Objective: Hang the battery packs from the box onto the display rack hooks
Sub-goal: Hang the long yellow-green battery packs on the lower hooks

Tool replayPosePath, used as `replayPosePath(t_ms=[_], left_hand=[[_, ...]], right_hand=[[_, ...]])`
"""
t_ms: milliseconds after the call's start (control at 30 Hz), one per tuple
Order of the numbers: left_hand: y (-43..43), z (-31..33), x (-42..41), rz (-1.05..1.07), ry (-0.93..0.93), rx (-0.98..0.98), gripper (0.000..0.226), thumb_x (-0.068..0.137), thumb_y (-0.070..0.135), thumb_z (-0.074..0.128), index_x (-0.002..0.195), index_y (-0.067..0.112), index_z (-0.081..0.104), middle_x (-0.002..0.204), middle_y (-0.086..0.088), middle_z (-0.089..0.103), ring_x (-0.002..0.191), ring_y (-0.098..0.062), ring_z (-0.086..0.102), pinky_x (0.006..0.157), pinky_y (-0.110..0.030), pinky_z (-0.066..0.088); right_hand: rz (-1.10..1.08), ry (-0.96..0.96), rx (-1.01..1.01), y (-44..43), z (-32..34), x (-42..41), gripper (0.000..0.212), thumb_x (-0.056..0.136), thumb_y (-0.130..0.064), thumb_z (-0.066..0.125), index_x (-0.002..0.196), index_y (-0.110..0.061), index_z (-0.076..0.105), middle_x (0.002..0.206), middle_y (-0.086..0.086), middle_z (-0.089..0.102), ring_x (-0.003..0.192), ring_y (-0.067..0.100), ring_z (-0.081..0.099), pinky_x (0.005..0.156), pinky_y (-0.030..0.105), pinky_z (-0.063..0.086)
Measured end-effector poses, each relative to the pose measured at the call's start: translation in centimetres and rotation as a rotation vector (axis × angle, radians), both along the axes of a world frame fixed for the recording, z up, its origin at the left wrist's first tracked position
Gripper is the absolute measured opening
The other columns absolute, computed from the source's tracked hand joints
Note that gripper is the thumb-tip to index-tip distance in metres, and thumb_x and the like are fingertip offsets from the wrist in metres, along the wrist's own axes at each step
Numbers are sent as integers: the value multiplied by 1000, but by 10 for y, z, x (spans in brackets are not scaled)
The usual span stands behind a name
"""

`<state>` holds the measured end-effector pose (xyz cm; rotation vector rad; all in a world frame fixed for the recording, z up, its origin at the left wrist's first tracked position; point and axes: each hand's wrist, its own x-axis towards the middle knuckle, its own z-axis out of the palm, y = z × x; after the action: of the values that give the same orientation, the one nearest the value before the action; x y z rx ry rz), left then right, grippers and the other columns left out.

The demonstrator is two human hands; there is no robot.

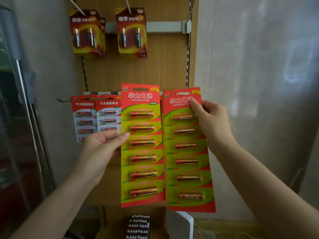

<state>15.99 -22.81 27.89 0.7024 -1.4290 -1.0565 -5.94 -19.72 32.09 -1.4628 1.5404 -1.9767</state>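
Note:
Two long red and yellow-green battery packs are held up in front of the wooden display rack [138,73]. My left hand [101,145] pinches the left pack [142,145] at its left edge, thumb on the front. My right hand [210,123] grips the right pack [187,152] near its top right edge. Each pack shows several batteries in a column. The hooks behind both packs are hidden.
Two bunches of dark red and gold battery packs [87,33] [132,31] hang on upper hooks. Smaller red and white packs [96,116] hang at the left of the lower row. A box of loose batteries [138,226] stands below. A glass door [17,118] is at the left.

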Motion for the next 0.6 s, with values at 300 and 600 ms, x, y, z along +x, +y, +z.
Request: replayPosePath(t_ms=[300,600], left_hand=[[-10,-10,-1,-32,-50,43,13,81,11,59,83,13,72,82,-4,76,75,-11,71,61,-19,54],[-14,-17,6,-69,-15,39,21,70,20,61,84,11,74,87,-7,76,80,-15,71,64,-20,56]], right_hand=[[-23,-32,15,-6,-13,-3,23,87,-42,57,77,-24,67,82,0,74,77,19,72,77,45,58],[-34,-24,130,-43,-9,-12,22,88,-41,55,86,-21,64,93,4,72,86,22,69,84,45,56]])
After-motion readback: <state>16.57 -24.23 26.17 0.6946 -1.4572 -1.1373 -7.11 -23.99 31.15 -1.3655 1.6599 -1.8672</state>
